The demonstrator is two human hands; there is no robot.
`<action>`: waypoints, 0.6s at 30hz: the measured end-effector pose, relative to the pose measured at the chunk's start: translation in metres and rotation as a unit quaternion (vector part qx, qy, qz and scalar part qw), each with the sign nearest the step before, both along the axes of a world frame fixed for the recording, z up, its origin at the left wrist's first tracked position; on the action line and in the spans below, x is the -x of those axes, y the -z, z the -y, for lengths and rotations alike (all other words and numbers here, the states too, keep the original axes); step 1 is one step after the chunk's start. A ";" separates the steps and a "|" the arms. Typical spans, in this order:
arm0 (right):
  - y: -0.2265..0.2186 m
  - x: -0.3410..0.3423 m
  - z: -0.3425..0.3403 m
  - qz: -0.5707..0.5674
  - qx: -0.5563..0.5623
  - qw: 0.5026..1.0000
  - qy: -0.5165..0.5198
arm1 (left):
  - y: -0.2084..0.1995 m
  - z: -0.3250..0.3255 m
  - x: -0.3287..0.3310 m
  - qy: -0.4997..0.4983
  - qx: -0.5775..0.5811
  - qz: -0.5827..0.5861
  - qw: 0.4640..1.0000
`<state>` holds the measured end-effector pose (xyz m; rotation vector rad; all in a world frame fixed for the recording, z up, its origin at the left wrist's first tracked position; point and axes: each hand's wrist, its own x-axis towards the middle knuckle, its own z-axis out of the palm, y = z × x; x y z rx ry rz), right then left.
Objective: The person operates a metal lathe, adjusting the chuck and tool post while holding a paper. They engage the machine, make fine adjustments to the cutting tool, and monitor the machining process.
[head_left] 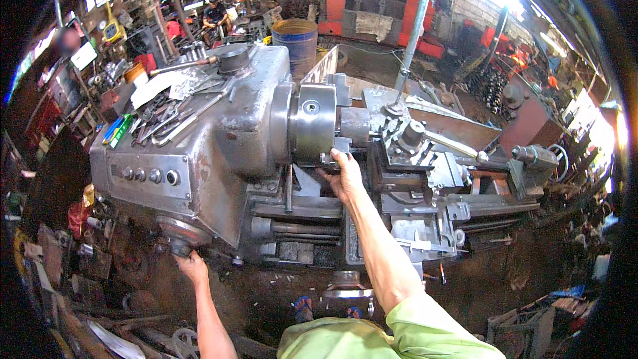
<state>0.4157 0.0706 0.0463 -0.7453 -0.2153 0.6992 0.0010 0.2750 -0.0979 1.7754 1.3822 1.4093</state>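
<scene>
Head view, looking down on a grey metal lathe [219, 153] in a crowded workshop. Right hand [345, 176] up at the lower rim of the round steel chuck [312, 123], fingers curled over a jaw block at its edge, palm underneath; closed loosely around that edge, nothing loose carried. Left hand [191, 267] low down at the headstock's near corner, fingers wrapped on a round knob or dial [179, 233] under the control panel; closed on it, though exactly how tightly cannot be told from this angle.

To do this well, by judgement: keep the right fingers on the outer rim, clear of the gap between chuck and tool post [405, 139]; turn the chuck by steady pulls, not jerks; work the lower knob only with the spindle at rest; stand balanced, sandalled feet [302, 306] back from the bed.

Materials and shapes: cast-iron headstock, blocky and slab-sided, paint worn to dull grey with rust freckles. Chuck a thick polished disc with a recessed socket on its rim. Row of small round buttons on the front panel. Loose spanners and flat tools [166, 119] scattered on the headstock top, beside green and blue marker-like sticks [116, 129]. Blue drum [296, 36] behind. Earth floor dark, oily, littered with scrap. Lime-green sleeve [425, 326] at the lower edge.
</scene>
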 end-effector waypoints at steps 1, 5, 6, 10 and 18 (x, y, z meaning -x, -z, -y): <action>-0.001 -0.001 0.001 0.006 0.020 1.000 0.005 | 0.001 0.003 0.000 0.013 0.021 0.023 0.999; -0.012 0.004 0.011 0.023 0.076 0.997 -0.014 | -0.021 0.041 0.001 -0.021 0.000 -0.114 0.993; -0.015 0.007 0.023 0.014 0.140 0.990 -0.030 | -0.032 0.064 0.003 -0.058 -0.016 -0.201 0.978; -0.016 0.040 0.091 0.136 0.266 0.954 0.000 | -0.133 0.098 0.013 0.393 0.491 -0.278 0.726; -0.015 0.088 0.239 0.165 0.283 0.945 -0.004 | -0.404 -0.080 -0.156 0.168 -0.385 -0.267 0.867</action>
